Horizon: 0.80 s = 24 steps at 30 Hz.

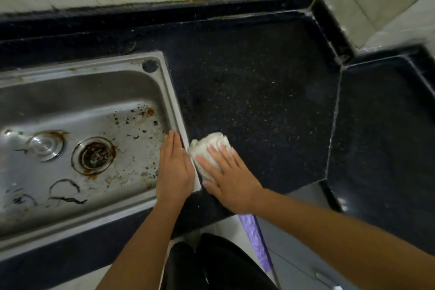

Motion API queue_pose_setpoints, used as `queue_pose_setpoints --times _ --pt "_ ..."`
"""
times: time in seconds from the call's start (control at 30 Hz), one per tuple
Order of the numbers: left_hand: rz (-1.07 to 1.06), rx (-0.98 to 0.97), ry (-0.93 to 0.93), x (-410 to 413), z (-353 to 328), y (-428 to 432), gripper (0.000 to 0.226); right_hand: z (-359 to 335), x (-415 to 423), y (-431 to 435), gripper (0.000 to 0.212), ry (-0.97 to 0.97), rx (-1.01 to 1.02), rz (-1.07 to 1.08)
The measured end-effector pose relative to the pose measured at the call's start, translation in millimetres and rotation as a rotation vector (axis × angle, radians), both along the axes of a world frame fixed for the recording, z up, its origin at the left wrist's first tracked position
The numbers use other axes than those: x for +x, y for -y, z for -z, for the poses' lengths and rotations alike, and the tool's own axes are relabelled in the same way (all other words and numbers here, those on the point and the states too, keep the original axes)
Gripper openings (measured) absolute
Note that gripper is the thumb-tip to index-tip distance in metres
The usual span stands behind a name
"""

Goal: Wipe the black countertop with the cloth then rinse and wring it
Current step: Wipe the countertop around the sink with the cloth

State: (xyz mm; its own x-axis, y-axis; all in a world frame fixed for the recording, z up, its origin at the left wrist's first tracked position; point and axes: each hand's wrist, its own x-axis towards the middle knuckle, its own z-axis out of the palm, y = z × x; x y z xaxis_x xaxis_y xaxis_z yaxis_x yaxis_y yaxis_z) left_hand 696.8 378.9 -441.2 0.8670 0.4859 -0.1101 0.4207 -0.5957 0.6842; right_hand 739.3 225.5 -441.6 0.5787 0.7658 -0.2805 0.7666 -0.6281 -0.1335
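Note:
A bunched white cloth [210, 146] lies on the black speckled countertop [259, 92], right beside the steel sink's right rim. My right hand [229, 176] presses flat on the cloth with straight, spread fingers. Just left of it, my left hand [174, 167] is held flat with fingers together, inside the sink [80, 125] against its right wall, palm towards the rim. The sink's floor is stained, with brown specks and a rusty drain [94, 155].
White tiled walls rise behind and to the right of the counter. A second, lower black counter section [381, 134] adjoins on the right. A purple bag strip [255, 240] hangs below the counter's front edge, above dark clothing.

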Motion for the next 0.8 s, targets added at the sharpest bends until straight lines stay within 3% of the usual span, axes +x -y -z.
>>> queue_pose_setpoints --times 0.13,0.3,0.57,0.8 --pt "0.043 0.038 -0.037 -3 -3 2 0.050 -2 -38 35 0.057 0.005 -0.021 -0.051" --pt "0.054 0.056 -0.063 -1 -6 4 0.052 -6 -11 51 0.054 -0.005 -0.062 -0.101" --pt "0.074 0.126 -0.124 2 0 4 0.054 -16 120 20 0.054 -0.160 -0.144 0.412" --pt "0.103 0.144 -0.139 2 2 2 0.055 -19 145 108 0.057 -0.110 -0.092 1.061"
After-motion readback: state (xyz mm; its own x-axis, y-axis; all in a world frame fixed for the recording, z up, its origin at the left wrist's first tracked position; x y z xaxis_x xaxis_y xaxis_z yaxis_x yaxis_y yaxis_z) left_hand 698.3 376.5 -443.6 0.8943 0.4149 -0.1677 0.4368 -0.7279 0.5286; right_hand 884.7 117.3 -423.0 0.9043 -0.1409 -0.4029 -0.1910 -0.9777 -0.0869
